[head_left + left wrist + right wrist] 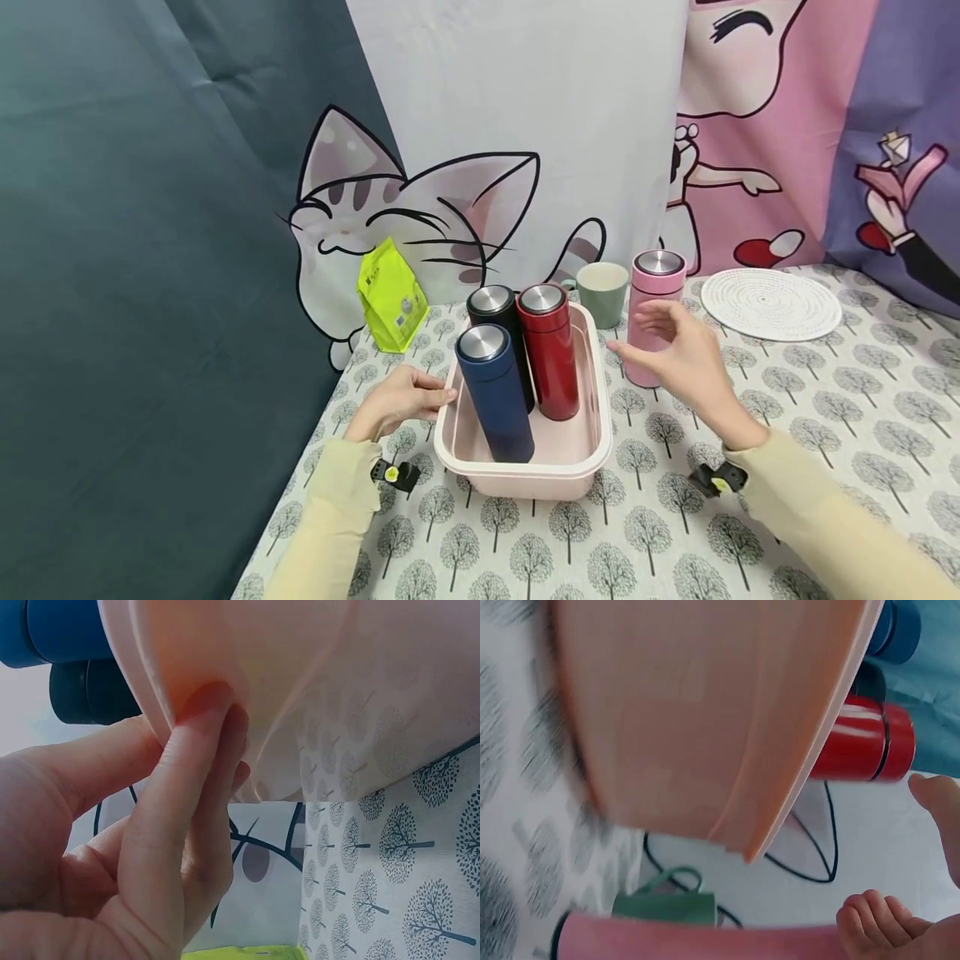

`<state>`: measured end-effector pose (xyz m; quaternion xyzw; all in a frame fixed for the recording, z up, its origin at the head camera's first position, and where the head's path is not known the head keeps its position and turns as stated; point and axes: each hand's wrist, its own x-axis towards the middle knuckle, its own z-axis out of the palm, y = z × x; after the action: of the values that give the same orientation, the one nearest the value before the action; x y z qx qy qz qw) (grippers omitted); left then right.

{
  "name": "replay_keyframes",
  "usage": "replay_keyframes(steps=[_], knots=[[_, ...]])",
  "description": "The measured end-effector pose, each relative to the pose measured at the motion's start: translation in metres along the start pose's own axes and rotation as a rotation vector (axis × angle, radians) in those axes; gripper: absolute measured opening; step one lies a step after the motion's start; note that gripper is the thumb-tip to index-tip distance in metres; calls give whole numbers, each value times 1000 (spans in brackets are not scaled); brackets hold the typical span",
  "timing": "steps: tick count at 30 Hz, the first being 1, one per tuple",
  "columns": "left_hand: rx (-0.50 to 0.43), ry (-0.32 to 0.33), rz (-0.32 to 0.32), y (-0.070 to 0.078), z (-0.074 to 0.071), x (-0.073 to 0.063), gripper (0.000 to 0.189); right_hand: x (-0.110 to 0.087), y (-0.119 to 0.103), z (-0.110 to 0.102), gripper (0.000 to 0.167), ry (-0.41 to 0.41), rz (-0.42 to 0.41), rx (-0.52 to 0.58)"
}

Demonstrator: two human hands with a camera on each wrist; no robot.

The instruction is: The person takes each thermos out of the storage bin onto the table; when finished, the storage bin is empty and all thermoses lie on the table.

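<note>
My left hand (401, 397) pinches the left rim of a pale pink plastic basin (525, 483), thumb on the rim and fingers below it, as the left wrist view shows. Inside the basin stand a blue thermos (497, 400), a black thermos (517, 321) and a red thermos (551, 358), all with steel-topped lids. On the right, my right hand (686, 354) is beside a pink thermos (647, 321), its thumb spread away from the fingers. Those fingers overlap the thermos in the right wrist view; whether they touch it I cannot tell.
A green mug (602, 296) stands behind the basin, left of the pink thermos. At the back right lies a round white woven mat (772, 304). A lime-yellow pouch (392, 300) stands at the back left. Tree-patterned cloth (637, 542) covers the table, with printed curtains (525, 83) behind.
</note>
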<state>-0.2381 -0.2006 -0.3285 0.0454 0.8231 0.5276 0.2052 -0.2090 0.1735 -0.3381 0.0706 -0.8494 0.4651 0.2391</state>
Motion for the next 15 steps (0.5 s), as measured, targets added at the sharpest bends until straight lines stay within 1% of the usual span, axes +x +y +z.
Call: replay_keyframes(steps=[5, 9, 15], knots=[[10, 5, -8, 0, -1, -1, 37, 9, -8, 19, 67, -79, 15, 105], [17, 11, -19, 2, -2, -1, 39, 15, -13, 32, 71, -143, 51, 174], [2, 0, -29, 4, -2, 1, 40, 24, -20, 47, 76, -202, 62, 196]])
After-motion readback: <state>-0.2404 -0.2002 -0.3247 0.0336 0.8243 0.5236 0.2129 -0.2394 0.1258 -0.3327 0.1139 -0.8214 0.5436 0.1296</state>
